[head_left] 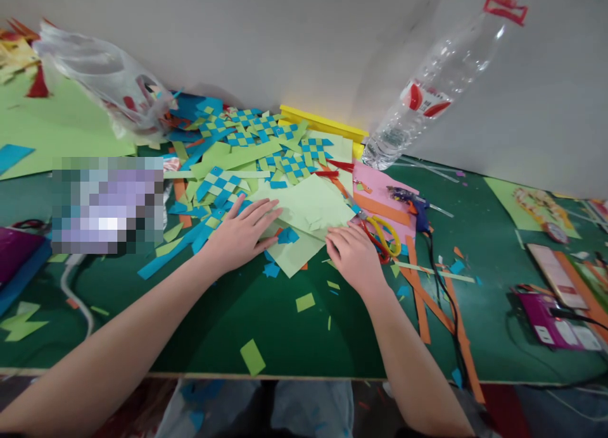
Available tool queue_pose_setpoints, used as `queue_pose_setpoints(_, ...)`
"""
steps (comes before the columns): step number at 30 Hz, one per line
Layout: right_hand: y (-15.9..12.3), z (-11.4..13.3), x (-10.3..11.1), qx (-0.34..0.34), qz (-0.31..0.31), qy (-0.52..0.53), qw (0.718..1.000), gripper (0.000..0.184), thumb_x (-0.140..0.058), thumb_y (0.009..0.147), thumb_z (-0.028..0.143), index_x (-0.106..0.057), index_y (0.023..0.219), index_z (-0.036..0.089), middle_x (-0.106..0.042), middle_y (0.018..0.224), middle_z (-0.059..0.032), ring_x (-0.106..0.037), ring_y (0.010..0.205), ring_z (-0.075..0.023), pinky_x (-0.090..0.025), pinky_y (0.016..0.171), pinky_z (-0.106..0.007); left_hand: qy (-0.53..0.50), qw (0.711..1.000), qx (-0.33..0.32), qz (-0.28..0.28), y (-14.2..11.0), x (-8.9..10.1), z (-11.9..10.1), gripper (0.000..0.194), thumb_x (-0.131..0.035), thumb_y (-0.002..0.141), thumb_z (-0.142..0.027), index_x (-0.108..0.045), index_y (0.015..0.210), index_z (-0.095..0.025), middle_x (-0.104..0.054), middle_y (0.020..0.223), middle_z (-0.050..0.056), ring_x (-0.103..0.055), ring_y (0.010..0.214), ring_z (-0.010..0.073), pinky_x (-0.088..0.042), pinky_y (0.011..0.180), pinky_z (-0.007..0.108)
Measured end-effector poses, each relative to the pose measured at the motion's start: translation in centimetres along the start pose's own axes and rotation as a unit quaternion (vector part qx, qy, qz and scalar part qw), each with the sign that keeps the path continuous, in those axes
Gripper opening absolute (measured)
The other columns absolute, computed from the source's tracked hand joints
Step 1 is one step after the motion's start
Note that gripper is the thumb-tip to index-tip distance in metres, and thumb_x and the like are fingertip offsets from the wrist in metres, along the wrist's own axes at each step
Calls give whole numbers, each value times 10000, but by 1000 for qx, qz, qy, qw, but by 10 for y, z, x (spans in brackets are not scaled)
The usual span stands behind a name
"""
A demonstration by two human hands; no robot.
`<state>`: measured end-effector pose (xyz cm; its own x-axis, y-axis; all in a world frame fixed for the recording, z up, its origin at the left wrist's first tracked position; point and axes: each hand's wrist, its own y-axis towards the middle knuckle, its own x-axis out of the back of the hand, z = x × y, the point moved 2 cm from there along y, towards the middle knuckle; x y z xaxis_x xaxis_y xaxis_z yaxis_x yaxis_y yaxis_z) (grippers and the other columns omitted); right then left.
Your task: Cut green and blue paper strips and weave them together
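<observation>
We find the pale green, flat paper sheet at the centre of the frame, small pale scraps lying on it. Our left hand is palm down at its left, fingers spread. Our right hand is at its lower right corner, fingers curled close together; whether they pinch anything, we cannot tell. We judge the step in hand to be arranging or steadying paper; lifting the scraps would call for a light fingertip pinch.

Near the left fingertips sits a small blue paper piece. Woven blue-and-green paper fish are heaped toward the upper centre. Just beside the right hand we note yellow-handled scissors; beyond, a blue glue gun. Long orange paper strips lie at lower right, and a clear plastic bottle stands at upper right.
</observation>
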<state>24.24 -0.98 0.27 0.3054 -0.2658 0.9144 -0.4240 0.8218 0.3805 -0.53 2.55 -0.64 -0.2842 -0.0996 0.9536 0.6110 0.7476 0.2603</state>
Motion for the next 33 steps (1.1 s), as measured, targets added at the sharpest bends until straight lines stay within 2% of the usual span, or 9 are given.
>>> queue_pose_setpoints(6,2,0,14,-149,-102,125,976,214,-468,927,262,-652,826,217,-723,801,-50,-658,782,-218,-494,893,-430,14,993,18,-116,1,12,-11,643,-498,942,-364,-211,1501,-225,-292,1550,160,-207,1465,309,-206,1179,544)
queue_pose_setpoints(11,-2,-10,18,-317,-161,332,873,261,-496,905,425,-629,829,213,-600,670,-12,-577,610,-172,-482,551,-306,-1,985,41,-170,-1,17,-15,653,-525,915,-320,-201,1477,-250,-364,1483,167,-267,1436,328,-310,1129,534)
queue_pose_setpoints(14,-4,-17,5,-368,-163,432,807,278,-547,867,478,-629,834,214,-569,661,1,-563,573,-156,-474,499,-289,-36,988,41,-146,0,16,-17,581,-520,914,-325,-287,1439,-240,-431,1440,151,-342,1391,317,-329,1118,517)
queue_pose_setpoints(16,-6,-19,-4,-384,-142,468,783,288,-584,842,485,-648,882,207,-600,686,-5,-606,612,-172,-501,516,-301,-58,991,27,-121,1,15,-18,469,-507,922,-324,-404,1369,-227,-498,1388,129,-391,1356,292,-315,1132,498)
queue_pose_setpoints(19,-6,-16,-10,-393,-93,482,778,302,-623,817,462,-673,959,200,-622,644,-1,-641,616,-198,-516,512,-317,-69,994,4,-79,3,12,-20,277,-465,946,-328,-585,1170,-216,-608,1252,94,-465,1293,263,-292,1146,486)
queue_pose_setpoints(22,-4,-9,-6,-386,-44,463,796,300,-607,836,415,-674,1039,204,-545,492,45,-599,481,-179,-463,440,-289,-82,995,1,-55,3,10,-20,267,-447,955,-349,-649,1072,-220,-661,1169,69,-523,1231,249,-268,1156,489)
queue_pose_setpoints(27,-1,1,2,-366,6,454,813,284,-579,861,411,-677,1017,196,-584,481,42,-563,392,-146,-350,366,-246,-147,989,19,-9,1,10,-22,423,-391,966,-450,-614,1207,-184,-632,1254,106,-505,1253,286,-329,1109,506)
queue_pose_setpoints(30,0,7,0,-341,35,491,801,303,-578,865,441,-667,1026,200,-665,587,9,-672,517,-187,-411,412,-255,-188,982,31,12,1,10,-25,468,-353,978,-475,-591,1250,-177,-606,1300,116,-483,1271,302,-380,1065,506)
queue_pose_setpoints(33,0,13,0,-303,46,492,815,299,-573,875,439,-668,1034,205,-692,635,-3,-697,599,-197,-484,491,-277,-220,975,27,16,2,10,-27,459,-325,993,-448,-587,1264,-185,-592,1327,111,-493,1259,291,-401,1052,485)
